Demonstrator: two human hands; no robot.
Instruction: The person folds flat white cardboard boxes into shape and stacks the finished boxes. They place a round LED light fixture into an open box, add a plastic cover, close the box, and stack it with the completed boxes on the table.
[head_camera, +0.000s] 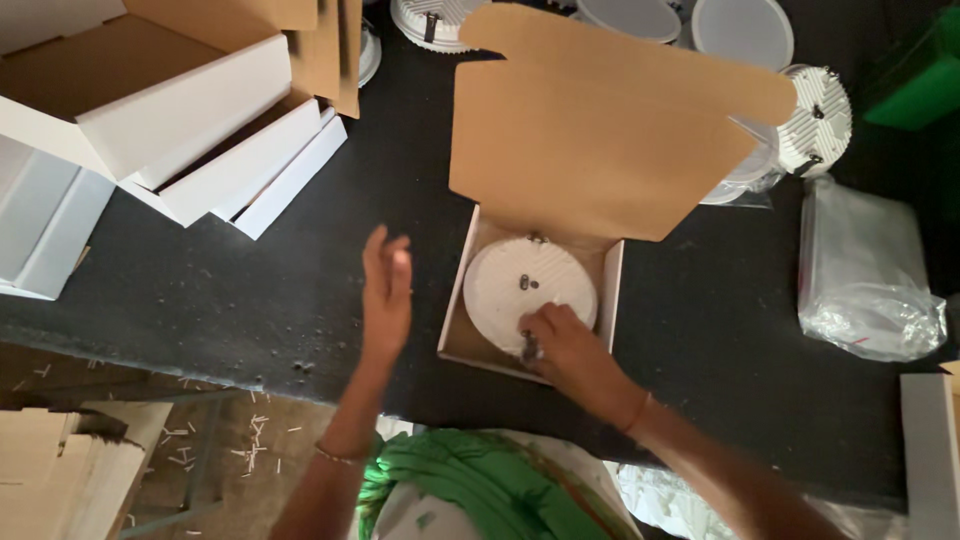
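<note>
An open cardboard box (612, 290) stands on the black table, its brown lid (590, 120) raised behind it. Inside lies a round white ribbed light fitting (525, 285), back side up. My right hand (565, 350) rests on the fitting's near edge, fingers closed on a small metal clip there. My left hand (386, 290) hovers just left of the box, fingers together and extended, holding nothing.
Several flat white boxes (190, 120) lie stacked at the upper left. More round white fittings (815, 120) sit behind the lid. A clear plastic bag (865, 270) lies at the right. The table's near edge (150, 365) runs lower left, above scraps on the floor.
</note>
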